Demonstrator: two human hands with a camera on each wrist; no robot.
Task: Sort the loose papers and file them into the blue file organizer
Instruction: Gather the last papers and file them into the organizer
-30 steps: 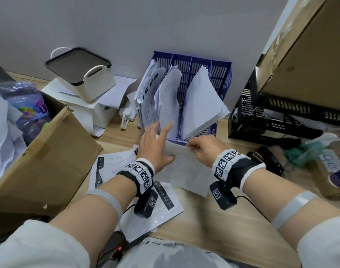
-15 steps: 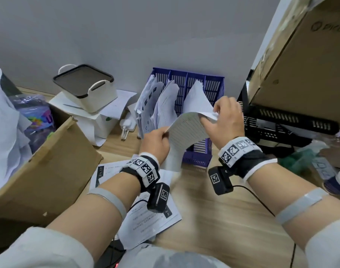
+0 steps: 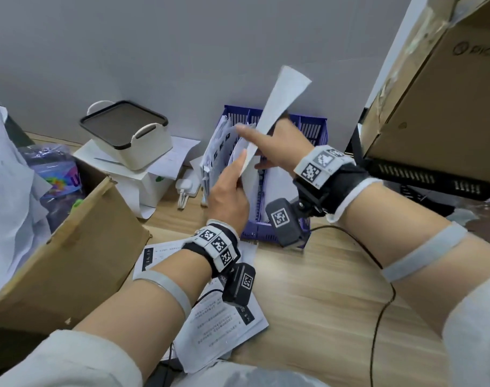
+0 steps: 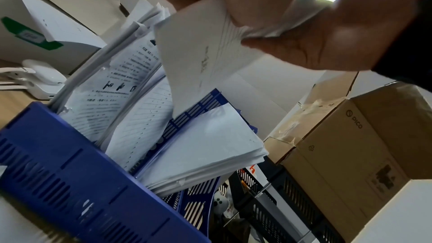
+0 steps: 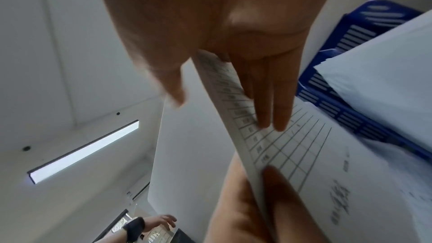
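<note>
cardboard box (image 3: 433, 101) crowds organizer (image 3: 316, 129) right; filed papers (image 4: 201, 147) fill slots.

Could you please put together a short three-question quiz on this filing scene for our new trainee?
1. True or false: both hands hold the same sheet above the blue file organizer.
2. Which lies flat on the desk near the left forearm? A) printed papers B) a stapler C) a mug
3. Fill in: the box with the dark lid stands to the ____ of the organizer in the head view.

Key: 1 true, left hand and right hand both pinch it; 2 A; 3 left.
</note>
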